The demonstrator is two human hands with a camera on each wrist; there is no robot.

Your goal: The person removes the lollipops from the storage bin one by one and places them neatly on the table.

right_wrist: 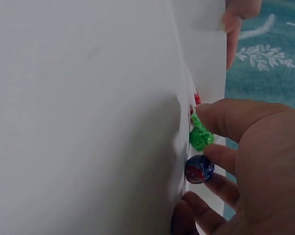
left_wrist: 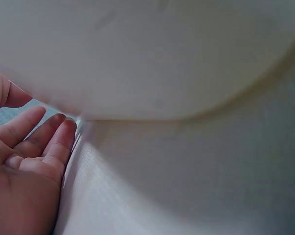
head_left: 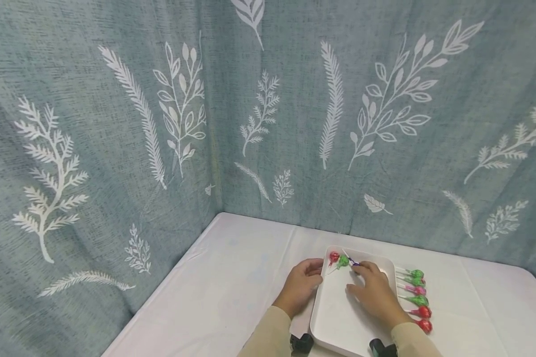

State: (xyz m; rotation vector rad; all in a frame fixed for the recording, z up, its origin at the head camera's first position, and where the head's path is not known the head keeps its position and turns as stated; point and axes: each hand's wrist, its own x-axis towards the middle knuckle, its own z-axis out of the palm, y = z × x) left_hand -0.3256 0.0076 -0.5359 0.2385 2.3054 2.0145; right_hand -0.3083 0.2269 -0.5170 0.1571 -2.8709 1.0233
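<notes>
A shallow white tray (head_left: 348, 312) lies on the table. My left hand (head_left: 300, 285) rests against its left side, with loosely bent fingers touching near the rim in the left wrist view. Reaching into the far part of the tray, my right hand (head_left: 375, 292) has its fingertips at a blue-wrapped lollipop (right_wrist: 199, 169); the thumb stands apart from it. Beside that lie a green lollipop (head_left: 343, 261) and a red lollipop (head_left: 334, 257), both in the tray's far left corner. The fingers partly hide the blue lollipop in the head view.
To the right of the tray, several lollipops lie in a column on the white-covered table (head_left: 232, 277), among them a pink one (head_left: 415, 290) and a red one (head_left: 424, 326). A grey-green curtain (head_left: 295, 124) with white leaf prints hangs behind and at the left.
</notes>
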